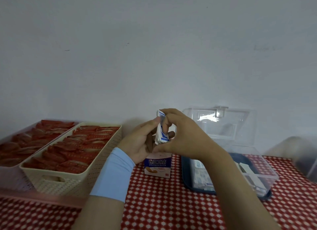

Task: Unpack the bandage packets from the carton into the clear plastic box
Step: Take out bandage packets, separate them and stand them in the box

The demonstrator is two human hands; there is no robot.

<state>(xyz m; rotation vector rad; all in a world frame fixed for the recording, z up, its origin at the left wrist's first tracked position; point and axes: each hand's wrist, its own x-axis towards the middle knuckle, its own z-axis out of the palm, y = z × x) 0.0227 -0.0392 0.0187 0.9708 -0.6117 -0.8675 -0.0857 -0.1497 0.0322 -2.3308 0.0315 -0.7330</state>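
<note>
Grip: left hand (141, 142) and right hand (186, 137) both clamped on one stack of bandage packets (161, 132), pinching it from either side.
Left hand: thumb pressed flat against the stack's near face, fingers curled behind it; pale blue wrist sleeve (113, 175) just below.
Right hand: fingertips hooked over the stack's top edge, thumb down by its lower end.
Bandage packets: white with blue print, held upright in the air directly above the carton (157, 167); touching it or not, cannot tell.
Carton: standing upright on the checked cloth (163, 205), blue and white, top hidden by the hands.
Clear plastic box (264, 171): just right of the carton, lid (223, 125) tipped back and open, more packets lying inside, partly behind the right forearm.
Tray (187, 181): dark blue, underneath the box.
Baskets: beige perforated basket (73, 180) at left, packed with red sachets (80, 149); pink basket (10, 176) beside it, further left, also holding red sachets.
</note>
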